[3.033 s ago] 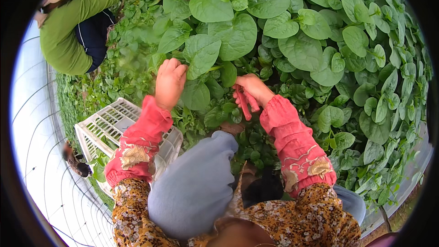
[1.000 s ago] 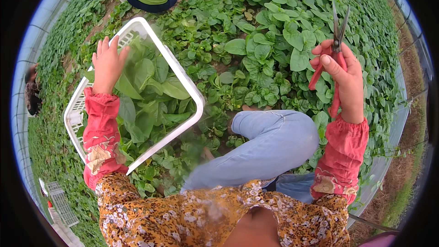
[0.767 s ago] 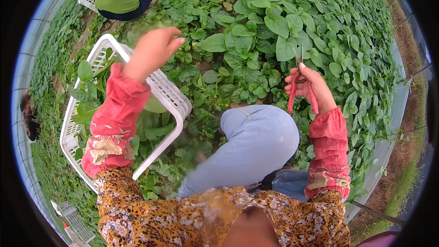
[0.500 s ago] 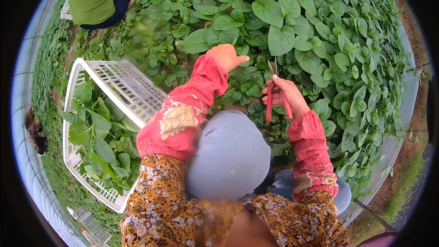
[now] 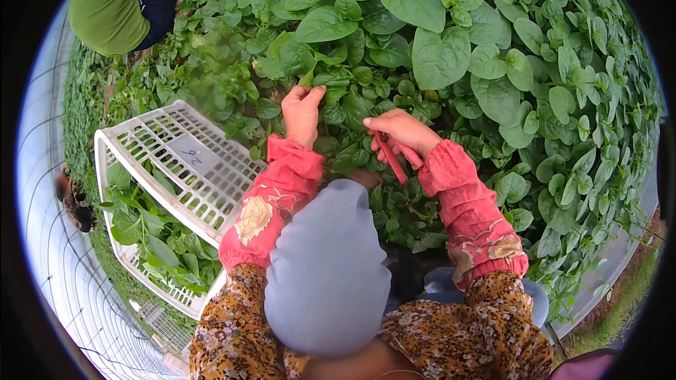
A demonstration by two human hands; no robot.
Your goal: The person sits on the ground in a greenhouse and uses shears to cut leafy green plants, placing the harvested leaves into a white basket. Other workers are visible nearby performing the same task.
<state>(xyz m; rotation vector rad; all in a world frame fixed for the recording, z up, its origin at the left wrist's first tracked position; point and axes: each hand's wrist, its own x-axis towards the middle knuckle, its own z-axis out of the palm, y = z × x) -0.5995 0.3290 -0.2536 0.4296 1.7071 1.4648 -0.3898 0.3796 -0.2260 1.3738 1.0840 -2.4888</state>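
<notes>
Left hand (image 5: 301, 114) at frame centre, slightly left: thumb and fingertips drawn narrow at a small leaf (image 5: 308, 79); cannot tell whether it is firmly pinched. Right hand (image 5: 401, 134) just right of centre, fingers curled around red-handled snips (image 5: 391, 160), thumb pointing left. Handles show below the palm; blades hidden, lost behind hand and foliage, so whether they are apart cannot be told.

Leafy plants (image 5: 440, 56) fill the upper and right frame, broad leaves hiding most stems and soil. White crate (image 5: 243, 157) at left, tilted, its slatted wall covering part of the cut greens (image 5: 162, 248) inside; red left sleeve (image 5: 264, 200) overlaps its lower right corner. Blue-clad knee (image 5: 327, 267), lower centre, blocks the ground behind it.

Co-worker in a green top (image 5: 105, 14), upper left, cut off by the frame edge; head and hands out of sight. Another person (image 5: 76, 207), far left, small and blurred. Pale grid-sided crate (image 5: 165, 322), lower left, contents too small to make out.

Writing: pale label (image 5: 192, 153) on the white crate's wall, dark handwritten mark, seen at a slant. Snips show no legible marking.
</notes>
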